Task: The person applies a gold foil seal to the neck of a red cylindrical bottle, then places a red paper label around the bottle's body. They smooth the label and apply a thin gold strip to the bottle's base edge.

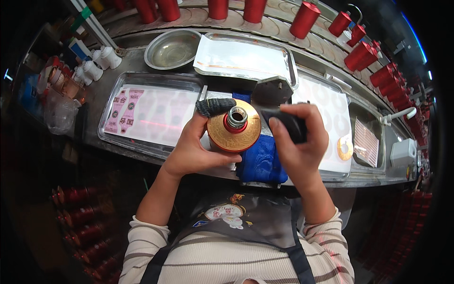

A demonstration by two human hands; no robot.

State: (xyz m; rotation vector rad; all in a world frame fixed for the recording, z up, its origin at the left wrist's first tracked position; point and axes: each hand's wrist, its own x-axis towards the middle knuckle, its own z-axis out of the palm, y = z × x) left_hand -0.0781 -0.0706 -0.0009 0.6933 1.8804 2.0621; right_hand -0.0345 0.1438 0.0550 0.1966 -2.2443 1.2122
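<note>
My left hand (193, 146) grips a red bottle with a gold patterned shoulder (249, 128), its uncapped glass mouth tilted up toward me. A dark knitted finger cover is on the index finger, which lies along the top of the gold shoulder. Close by on the right, my right hand (303, 149) is closed round a smooth black pad (294, 128), slightly blurred and beside the bottle's edge. Whether the pad touches the bottle I cannot tell. Below them lies a blue cloth-wrapped rest (265, 161), partly hidden by the bottle. A dark metal plate (273, 92) stands behind.
Left is a metal tray (106, 106) with a sheet of pink labels (126, 110). A metal bowl (171, 49) and a white-covered tray (243, 57) stand behind. A gold ring label (344, 148) lies at right, before a sink (354, 111). Red bottles (304, 21) line the conveyor.
</note>
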